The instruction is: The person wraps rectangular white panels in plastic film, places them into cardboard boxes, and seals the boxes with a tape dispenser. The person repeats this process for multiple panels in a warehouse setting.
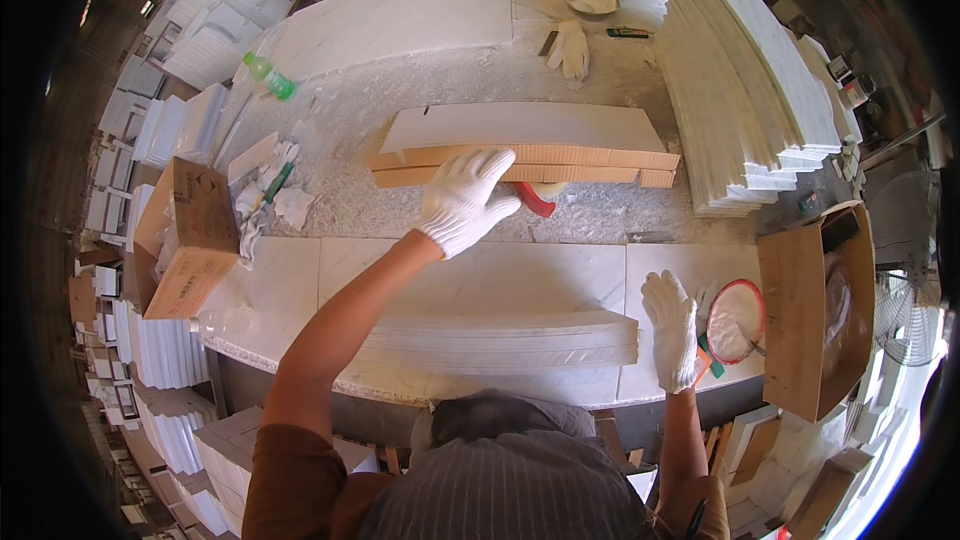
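My left hand (466,202), in a white knitted glove, reaches across the worktable with its fingers stretched and thumb apart. Its fingertips overlap the near edge of a stack of flat cardboard pieces (525,130); I cannot tell whether they touch. Just beyond the thumb a red curved piece (535,200) sticks out from under the cardboard, beside something pale and round. My right hand (670,330), gloved alike, has its fingers extended together, beside the right end of a stack of long white stone strips (500,342). Nothing shows in either hand.
Right of my right hand stands a red-rimmed bowl of white paste (736,322); beyond it is an open carton (800,310). Tall white slabs (740,90) line the back right. Another carton (190,235) and a green bottle (270,77) are on the left. A loose glove (570,50) lies at the back.
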Available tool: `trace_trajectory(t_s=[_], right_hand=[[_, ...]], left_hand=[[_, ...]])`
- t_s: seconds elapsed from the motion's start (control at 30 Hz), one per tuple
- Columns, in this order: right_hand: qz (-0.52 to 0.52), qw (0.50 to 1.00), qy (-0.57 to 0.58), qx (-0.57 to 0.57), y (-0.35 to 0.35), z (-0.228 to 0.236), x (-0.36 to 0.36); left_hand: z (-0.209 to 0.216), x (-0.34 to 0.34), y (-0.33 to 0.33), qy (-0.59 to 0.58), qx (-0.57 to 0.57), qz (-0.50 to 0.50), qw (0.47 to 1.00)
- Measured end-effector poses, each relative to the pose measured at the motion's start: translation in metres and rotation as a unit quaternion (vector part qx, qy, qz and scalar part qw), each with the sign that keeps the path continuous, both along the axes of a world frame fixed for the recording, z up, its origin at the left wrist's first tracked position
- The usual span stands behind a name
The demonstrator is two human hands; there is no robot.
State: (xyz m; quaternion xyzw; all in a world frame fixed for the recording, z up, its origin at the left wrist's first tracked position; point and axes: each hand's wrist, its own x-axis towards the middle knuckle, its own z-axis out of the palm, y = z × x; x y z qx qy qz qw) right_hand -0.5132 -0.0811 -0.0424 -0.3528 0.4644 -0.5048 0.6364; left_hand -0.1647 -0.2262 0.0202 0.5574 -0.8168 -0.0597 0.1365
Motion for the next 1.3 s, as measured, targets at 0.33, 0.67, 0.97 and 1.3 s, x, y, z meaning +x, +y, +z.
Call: trace_trajectory(t_s=[0.33,0.67,0.97,1.3], right_hand=[[0.056,0.976,-0.209,-0.012,-0.080,0.044,0.038],[0.063,0.906,-0.405,-0.110,-0.123,0.086,0.089],[-0.167,0.851,-0.488,-0.104,-0.108,0.099,0.015],[-0.115,0.808,0.483,-0.318,-0.024,0.125,0.020]], left_hand=[[-0.008,-0.037,-0.077,-0.057,-0.034,0.004,0.998],[0.090,-0.028,0.006,-0.051,-0.253,-0.050,0.965],[0.125,-0.009,0.070,-0.072,-0.380,-0.133,0.912],[0.126,0.048,0.119,-0.134,-0.434,-0.151,0.878]])
